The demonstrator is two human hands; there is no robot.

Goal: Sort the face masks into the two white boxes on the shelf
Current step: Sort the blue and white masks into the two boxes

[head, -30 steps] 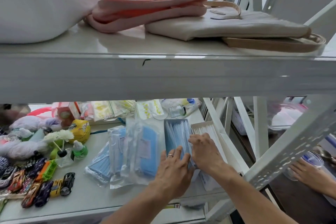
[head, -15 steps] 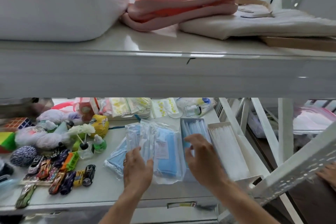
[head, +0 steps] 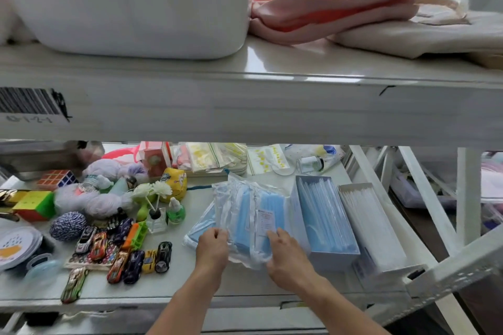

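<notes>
- Landmark: box of blue masks (head: 325, 219), open-topped, on the lower shelf (head: 231, 284); blue masks stand on edge inside it.
- Second box of white masks (head: 370, 226) sits just beside the landmark on its right, touching or nearly so; holds white masks on edge.
- Pile of bagged blue masks (head: 249, 215) in clear plastic lies just left of the landmark, upper bag tilted up off the shelf.
- Left hand (head: 212, 249): at the near-left corner of the pile, fingers curled and pinching the plastic edge.
- Right hand (head: 285, 255): between pile and landmark, fingers partly closed on the near-right edge of the top bag; thumb hidden, so grip depth unclear.
- Toy cars (head: 122, 255) and a reed diffuser bottle (head: 156, 219) well left of the landmark.
</notes>
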